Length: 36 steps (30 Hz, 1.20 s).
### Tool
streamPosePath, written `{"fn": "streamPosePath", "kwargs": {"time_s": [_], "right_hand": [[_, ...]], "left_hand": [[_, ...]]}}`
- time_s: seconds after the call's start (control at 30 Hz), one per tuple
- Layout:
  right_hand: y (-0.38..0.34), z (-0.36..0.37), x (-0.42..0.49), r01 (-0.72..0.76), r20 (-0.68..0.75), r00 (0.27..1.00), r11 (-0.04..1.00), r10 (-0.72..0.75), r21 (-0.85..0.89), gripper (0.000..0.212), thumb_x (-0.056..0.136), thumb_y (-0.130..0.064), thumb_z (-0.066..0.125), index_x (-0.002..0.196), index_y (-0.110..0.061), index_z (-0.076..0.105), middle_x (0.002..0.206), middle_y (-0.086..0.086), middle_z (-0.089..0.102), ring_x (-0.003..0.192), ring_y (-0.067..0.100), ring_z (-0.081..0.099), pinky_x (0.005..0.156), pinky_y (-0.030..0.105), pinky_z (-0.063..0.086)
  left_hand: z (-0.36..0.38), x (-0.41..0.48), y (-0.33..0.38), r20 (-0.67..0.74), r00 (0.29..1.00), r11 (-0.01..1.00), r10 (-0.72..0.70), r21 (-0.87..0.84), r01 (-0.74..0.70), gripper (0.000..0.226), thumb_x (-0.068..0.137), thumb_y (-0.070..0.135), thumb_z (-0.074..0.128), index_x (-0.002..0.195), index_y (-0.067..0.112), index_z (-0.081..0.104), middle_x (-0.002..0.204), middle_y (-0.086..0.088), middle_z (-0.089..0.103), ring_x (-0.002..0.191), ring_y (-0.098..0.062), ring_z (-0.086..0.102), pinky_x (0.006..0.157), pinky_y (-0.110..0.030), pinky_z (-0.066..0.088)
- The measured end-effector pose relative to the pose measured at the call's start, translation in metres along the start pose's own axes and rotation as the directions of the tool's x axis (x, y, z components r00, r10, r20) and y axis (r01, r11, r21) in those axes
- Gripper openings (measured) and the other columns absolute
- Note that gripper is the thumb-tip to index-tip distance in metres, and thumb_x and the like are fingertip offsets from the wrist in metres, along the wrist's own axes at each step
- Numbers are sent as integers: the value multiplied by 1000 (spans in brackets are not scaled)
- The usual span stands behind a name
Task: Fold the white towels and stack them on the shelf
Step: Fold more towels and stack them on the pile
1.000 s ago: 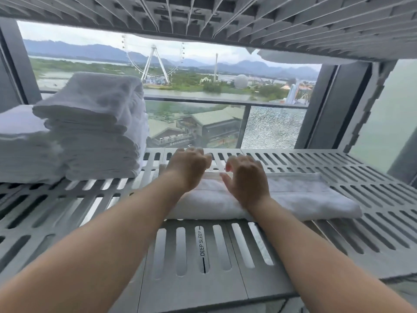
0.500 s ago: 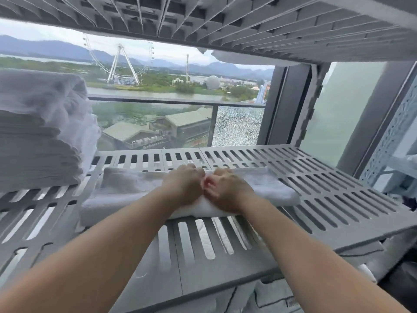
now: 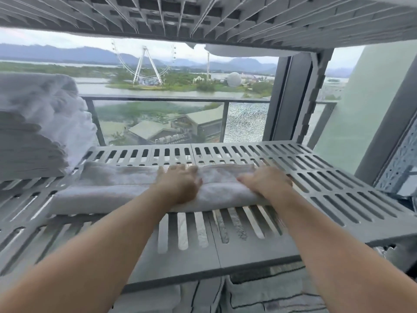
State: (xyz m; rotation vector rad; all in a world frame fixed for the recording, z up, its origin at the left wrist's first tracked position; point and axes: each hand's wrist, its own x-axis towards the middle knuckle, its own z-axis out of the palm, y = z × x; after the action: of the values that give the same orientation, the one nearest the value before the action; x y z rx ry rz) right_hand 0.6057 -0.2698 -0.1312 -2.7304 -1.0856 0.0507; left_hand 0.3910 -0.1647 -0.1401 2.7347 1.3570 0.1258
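A long folded white towel (image 3: 108, 188) lies lengthwise on the grey slatted shelf (image 3: 338, 190). My left hand (image 3: 178, 184) rests palm down on its middle, fingers stretched toward the window. On the towel's right end my right hand (image 3: 267, 184) lies flat, its fingers pointing left. Both hands press on the cloth and neither grips it. A tall stack of folded white towels (image 3: 33, 132) stands on the shelf at the far left, just beside the long towel's left end.
The underside of another slatted shelf (image 3: 203, 16) hangs close overhead. Behind the shelf are a window and a balcony railing (image 3: 176, 99). A shelf upright (image 3: 313, 96) stands at the back right. Bare shelf extends to the right of the towel. Patterned cloth (image 3: 259, 294) lies below.
Half a second ago my hands touched each other at the towel's middle. My right hand has since slid right to the towel's end, while the left stays near the middle.
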Motion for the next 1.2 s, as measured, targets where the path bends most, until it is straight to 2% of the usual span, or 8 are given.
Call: {"fn": "streamPosePath", "kwargs": {"time_s": [0.2,0.37,0.47,0.6,0.67,0.9,1.07,1.2], "right_hand": [[4,9,8,232,-9,973,972,-232,-31,70,84,-67,37,135,-21,47,112,9,64,88,25,52,72,38,45],[-2,5,5,252,14,966,955,-257,158,66,100,-51,18,140,-8,47,128,20,59,118,34,55,101,45,45],[-2,3,2,204,-17,978,942,-206,267,71,101,-54,11,118,-6,60,122,20,62,116,35,57,102,47,45],[4,-9,1,197,83,960,859,-266,473,28,93,-39,50,103,-16,61,109,10,67,104,29,63,97,46,50],[7,-15,4,135,165,937,755,-307,642,35,76,-21,67,110,-23,61,102,2,67,95,22,66,89,40,55],[3,-24,8,-36,232,930,558,-285,829,32,76,-11,72,106,-5,64,96,16,71,83,29,71,78,40,60],[-19,-31,3,-44,128,974,399,-186,916,23,77,-18,75,91,-1,68,78,16,70,59,23,67,45,26,52],[-61,-38,-9,36,10,986,271,-165,962,42,77,-24,72,112,-6,57,103,16,68,88,28,70,79,41,61]], "left_hand": [[9,-2,1,-3,1000,998,-25,62,25,62,100,55,16,158,32,8,167,-3,10,153,-26,9,120,-61,3],[7,-8,6,-31,999,996,-42,72,45,62,100,54,16,158,31,12,166,-3,15,152,-26,13,121,-57,9],[7,-8,6,-40,998,997,-46,60,48,62,99,54,16,157,32,13,165,-1,16,152,-25,15,121,-57,11],[9,-5,4,-50,997,997,-50,51,53,64,97,56,17,157,34,14,165,0,18,151,-24,16,121,-56,12],[10,-4,3,-53,997,997,-54,53,57,64,97,57,18,157,35,15,165,0,19,151,-24,16,121,-55,12],[9,-6,3,-106,992,996,-72,36,76,61,98,59,27,155,38,19,163,-1,25,149,-25,23,119,-55,17],[3,-23,3,-550,835,999,-8,-48,-22,30,96,44,54,122,30,54,126,0,59,111,-24,59,79,-37,51],[-15,-35,-37,-505,863,999,13,-20,-26,27,97,43,53,96,27,74,131,5,60,120,-17,57,86,-35,48]]}}
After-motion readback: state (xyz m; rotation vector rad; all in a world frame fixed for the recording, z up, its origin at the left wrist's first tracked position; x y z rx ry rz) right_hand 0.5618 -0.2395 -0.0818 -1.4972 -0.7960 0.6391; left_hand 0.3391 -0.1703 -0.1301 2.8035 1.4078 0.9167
